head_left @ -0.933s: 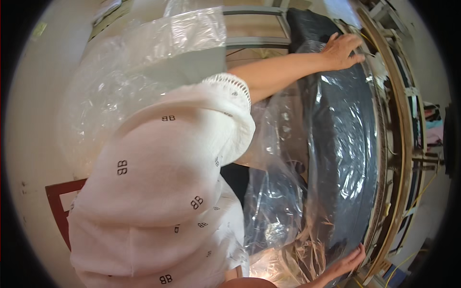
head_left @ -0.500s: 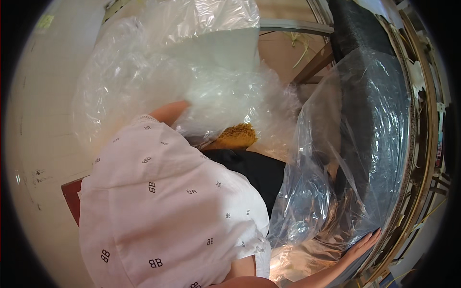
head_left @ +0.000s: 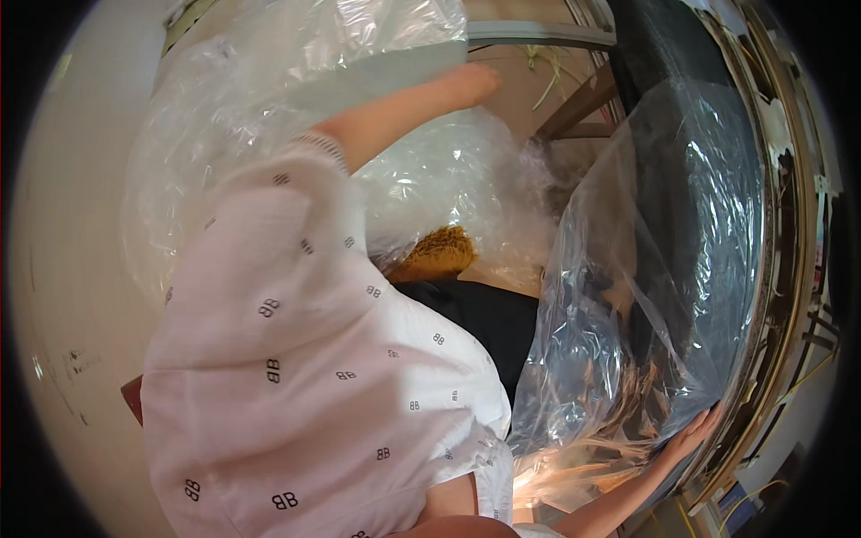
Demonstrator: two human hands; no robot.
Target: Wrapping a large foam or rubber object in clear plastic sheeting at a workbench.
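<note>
A clear plastic film [head_left: 574, 350] is draped over a long dark padded piece [head_left: 668, 54] on the right. Near the lower right, my right hand [head_left: 692, 432] lies on this film at the dark piece's edge, its fingers stretched out. A large heap of loose clear plastic sheeting [head_left: 430, 170] fills the upper middle and left. My left arm reaches across it, and my left hand [head_left: 475, 85] is beside the sheeting's right edge. Its fingers look curled closed; whatever they may hold is too small to make out.
A mustard-coloured fuzzy thing [head_left: 439, 251] shows below the heap, next to my black shorts [head_left: 475, 314]. Wooden bars [head_left: 583, 99] and a metal rail [head_left: 538, 36] stand beyond. Light-coloured strings [head_left: 543, 76] hang there. A long frame [head_left: 776, 296] runs down the right.
My left hand has moved up and to the right, out over the plastic heap. My right hand has shifted slightly upward along the film and still lies flat.
</note>
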